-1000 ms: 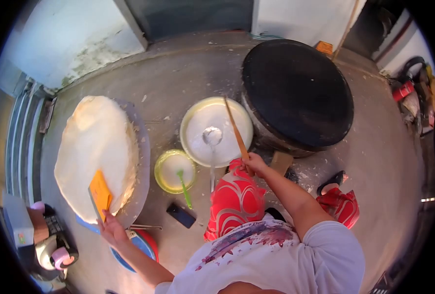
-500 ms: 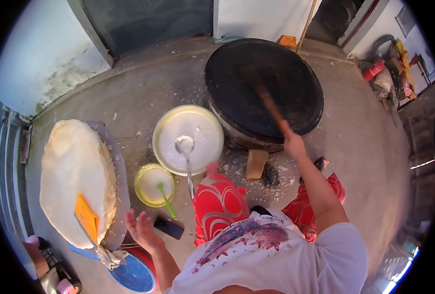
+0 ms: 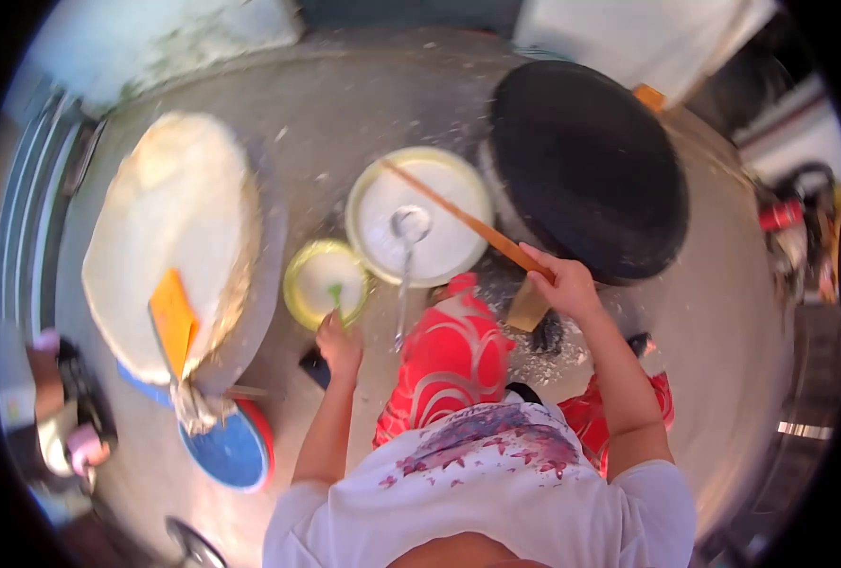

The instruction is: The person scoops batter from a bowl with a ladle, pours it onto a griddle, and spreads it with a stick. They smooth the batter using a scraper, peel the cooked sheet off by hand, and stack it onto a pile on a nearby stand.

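Observation:
My right hand (image 3: 562,282) is closed on one end of a long wooden stick (image 3: 468,220), whose other end reaches over a wide bowl of white batter (image 3: 372,237). A metal ladle (image 3: 407,256) rests in that bowl. Over the smaller yellow-green bowl (image 3: 299,301), my left hand (image 3: 340,346) has its fingers closed on the green spoon (image 3: 336,295), which dips into white liquid. To the right of the bowls is a large round black griddle (image 3: 586,170).
A tall stack of thin pale sheets (image 3: 169,208) stands at left with an orange-handled tool (image 3: 173,317) on it. Below it is a blue basin (image 3: 226,452). A dark phone (image 3: 315,367) lies near my left hand. A partly visible person (image 3: 51,407) is at far left.
The stick has swung from over the griddle to over the large bowl. My left hand, open before, has moved up to the green spoon and closed on it. The view has shifted.

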`<act>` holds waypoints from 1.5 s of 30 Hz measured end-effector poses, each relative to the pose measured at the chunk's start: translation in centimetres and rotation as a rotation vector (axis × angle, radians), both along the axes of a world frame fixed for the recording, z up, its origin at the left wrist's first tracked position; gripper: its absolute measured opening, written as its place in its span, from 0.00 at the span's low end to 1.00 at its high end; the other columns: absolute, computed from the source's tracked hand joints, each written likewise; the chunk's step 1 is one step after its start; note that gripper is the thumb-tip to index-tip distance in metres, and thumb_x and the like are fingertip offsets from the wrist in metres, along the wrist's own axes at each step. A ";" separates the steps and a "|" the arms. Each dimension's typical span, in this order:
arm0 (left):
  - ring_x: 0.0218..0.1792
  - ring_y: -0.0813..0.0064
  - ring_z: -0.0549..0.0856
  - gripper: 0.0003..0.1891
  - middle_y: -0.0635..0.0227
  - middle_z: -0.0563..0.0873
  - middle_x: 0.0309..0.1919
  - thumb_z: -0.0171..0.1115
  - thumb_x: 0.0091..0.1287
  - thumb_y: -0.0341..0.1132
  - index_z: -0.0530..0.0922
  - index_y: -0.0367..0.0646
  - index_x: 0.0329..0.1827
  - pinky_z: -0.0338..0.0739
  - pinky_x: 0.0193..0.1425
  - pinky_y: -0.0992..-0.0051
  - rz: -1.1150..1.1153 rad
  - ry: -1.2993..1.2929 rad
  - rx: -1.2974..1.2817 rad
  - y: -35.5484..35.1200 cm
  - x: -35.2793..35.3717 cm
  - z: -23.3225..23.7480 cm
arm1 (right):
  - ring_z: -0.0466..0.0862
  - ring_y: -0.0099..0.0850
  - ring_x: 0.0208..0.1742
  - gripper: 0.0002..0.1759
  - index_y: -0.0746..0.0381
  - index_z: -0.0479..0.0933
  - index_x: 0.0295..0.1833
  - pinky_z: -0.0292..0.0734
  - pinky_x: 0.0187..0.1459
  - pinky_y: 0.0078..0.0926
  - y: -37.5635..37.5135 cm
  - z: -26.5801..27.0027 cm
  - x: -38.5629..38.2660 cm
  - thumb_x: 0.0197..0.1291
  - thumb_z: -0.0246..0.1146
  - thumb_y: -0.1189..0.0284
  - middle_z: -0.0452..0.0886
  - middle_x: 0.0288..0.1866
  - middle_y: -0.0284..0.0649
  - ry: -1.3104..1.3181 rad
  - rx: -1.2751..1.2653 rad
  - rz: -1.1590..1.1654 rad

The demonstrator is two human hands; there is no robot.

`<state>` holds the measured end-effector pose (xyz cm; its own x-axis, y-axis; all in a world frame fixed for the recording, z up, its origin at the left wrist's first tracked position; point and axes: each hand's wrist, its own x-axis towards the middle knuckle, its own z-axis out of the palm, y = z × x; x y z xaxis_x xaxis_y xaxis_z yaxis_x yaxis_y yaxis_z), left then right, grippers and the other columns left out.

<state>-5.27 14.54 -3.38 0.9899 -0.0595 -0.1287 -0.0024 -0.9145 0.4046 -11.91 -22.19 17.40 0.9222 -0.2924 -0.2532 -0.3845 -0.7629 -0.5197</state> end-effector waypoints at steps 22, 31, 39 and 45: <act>0.36 0.44 0.77 0.12 0.44 0.78 0.28 0.49 0.63 0.37 0.76 0.37 0.33 0.71 0.38 0.57 0.275 0.078 -0.322 -0.1 -3.6 -3.8 | 0.81 0.37 0.39 0.20 0.50 0.77 0.49 0.75 0.41 0.30 12.2 -12.2 15.0 0.45 0.60 0.64 0.80 0.39 0.43 0.368 0.039 0.619; 0.41 0.47 0.79 0.17 0.47 0.80 0.38 0.47 0.62 0.44 0.77 0.39 0.36 0.72 0.46 0.55 0.464 0.334 -0.350 2.3 -0.9 -9.2 | 0.80 0.39 0.39 0.18 0.50 0.78 0.48 0.74 0.42 0.32 5.0 -5.6 8.9 0.48 0.60 0.64 0.81 0.38 0.43 0.174 0.015 0.434; 0.36 0.61 0.81 0.18 0.58 0.80 0.41 0.49 0.64 0.45 0.71 0.40 0.48 0.76 0.41 0.62 0.075 0.409 -0.533 -5.8 1.3 -4.1 | 0.83 0.32 0.36 0.21 0.58 0.75 0.52 0.75 0.40 0.23 0.8 -5.1 2.2 0.48 0.64 0.69 0.81 0.37 0.45 0.067 0.304 0.122; 0.20 0.76 0.73 0.14 0.68 0.73 0.26 0.48 0.66 0.40 0.70 0.36 0.41 0.74 0.24 0.80 0.424 1.239 -1.449 -11.0 4.8 -0.3 | 0.78 0.19 0.31 0.20 0.65 0.73 0.52 0.72 0.33 0.16 -3.4 -3.9 -5.0 0.51 0.63 0.77 0.82 0.34 0.37 -0.093 0.433 -0.139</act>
<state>-0.45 3.54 -3.65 0.3819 -0.5640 -0.7321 0.9230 0.1922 0.3334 -16.91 -25.63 13.55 0.9063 -0.3007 -0.2969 -0.4043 -0.4127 -0.8162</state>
